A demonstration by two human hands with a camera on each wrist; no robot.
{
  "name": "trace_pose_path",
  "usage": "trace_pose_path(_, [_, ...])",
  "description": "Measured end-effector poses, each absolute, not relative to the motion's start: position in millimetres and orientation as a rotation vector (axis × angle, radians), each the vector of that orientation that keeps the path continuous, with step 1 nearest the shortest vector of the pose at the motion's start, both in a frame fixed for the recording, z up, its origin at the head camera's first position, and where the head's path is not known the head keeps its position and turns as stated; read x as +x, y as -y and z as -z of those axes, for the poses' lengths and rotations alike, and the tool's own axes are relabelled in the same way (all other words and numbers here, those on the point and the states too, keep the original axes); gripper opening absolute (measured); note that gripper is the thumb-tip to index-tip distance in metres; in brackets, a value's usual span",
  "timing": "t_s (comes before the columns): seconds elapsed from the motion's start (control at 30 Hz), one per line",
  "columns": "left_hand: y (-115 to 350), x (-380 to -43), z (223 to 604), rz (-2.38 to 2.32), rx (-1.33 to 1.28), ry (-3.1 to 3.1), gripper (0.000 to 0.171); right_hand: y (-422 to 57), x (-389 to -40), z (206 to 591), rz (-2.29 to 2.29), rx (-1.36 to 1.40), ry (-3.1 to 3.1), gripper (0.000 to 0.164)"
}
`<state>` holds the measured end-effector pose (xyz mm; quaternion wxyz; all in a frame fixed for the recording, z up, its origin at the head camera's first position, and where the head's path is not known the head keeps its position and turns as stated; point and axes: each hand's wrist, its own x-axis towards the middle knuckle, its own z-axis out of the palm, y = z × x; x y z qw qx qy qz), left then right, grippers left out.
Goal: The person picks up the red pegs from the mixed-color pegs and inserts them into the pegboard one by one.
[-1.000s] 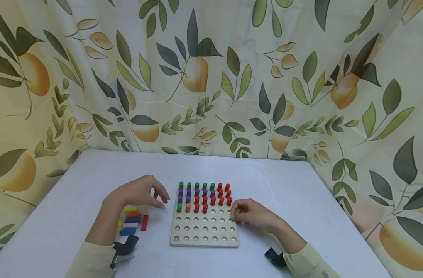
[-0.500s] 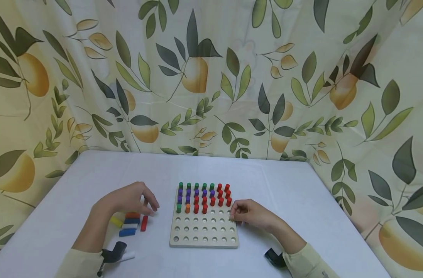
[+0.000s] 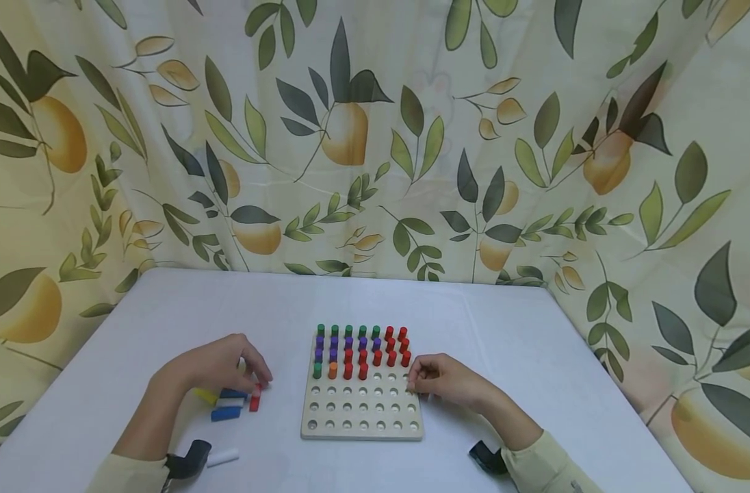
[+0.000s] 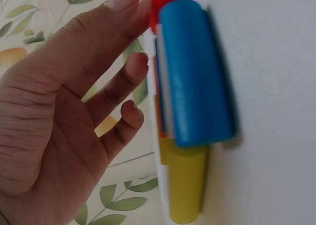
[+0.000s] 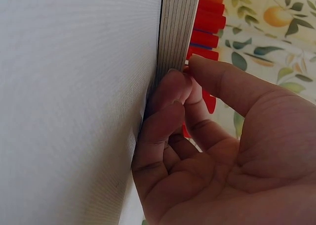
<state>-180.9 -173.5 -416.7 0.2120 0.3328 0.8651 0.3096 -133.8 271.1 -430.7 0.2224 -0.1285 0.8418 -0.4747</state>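
My left hand (image 3: 215,366) hovers above a small group of loose pegs, thumb and forefinger right at a red peg (image 3: 254,402). In the left wrist view its fingers are loosely bent and apart, with the red peg (image 4: 165,5) just past the fingertips. Blue pegs (image 3: 226,413), a white one (image 3: 230,402) and a yellow one (image 3: 206,396) lie beneath the hand, which partly hides the group. At its right edge, my right hand (image 3: 451,380) pinches the wooden pegboard (image 3: 363,431), thumb on top and curled fingers against the side (image 5: 175,37).
Green, purple, red and orange pegs stand upright in the board's back rows; the front rows show bare holes (image 3: 363,407). Another white peg (image 3: 224,457) lies near the left wrist's black camera (image 3: 189,460). A patterned curtain (image 3: 375,137) hangs behind the white table (image 3: 473,322).
My left hand has moved left and toward me from beside the board to the loose pegs, uncovering the white peg near the wrist. My right hand and the board have stayed put.
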Motion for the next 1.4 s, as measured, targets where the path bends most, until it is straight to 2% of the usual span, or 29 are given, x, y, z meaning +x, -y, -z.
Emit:
trace_pose_path(0.33, [177, -178, 417, -0.870, 0.930, -2.387, 0.022, -271, -134, 431, 1.313, -0.359, -2.325, 0.009])
trace_pose_path(0.57, [177, -178, 414, -0.870, 0.942, -2.354, 0.036, -272, -135, 428, 1.302, -0.353, -2.342, 0.009])
trace_pose_path(0.83, [175, -182, 422, -0.844, 0.964, -2.386, 0.028, -272, -135, 431, 1.293, -0.350, -2.345, 0.008])
trace_pose_path(1.4, [154, -180, 424, -0.735, 0.926, -2.543, 0.026, -272, -135, 432, 1.300, -0.354, -2.336, 0.008])
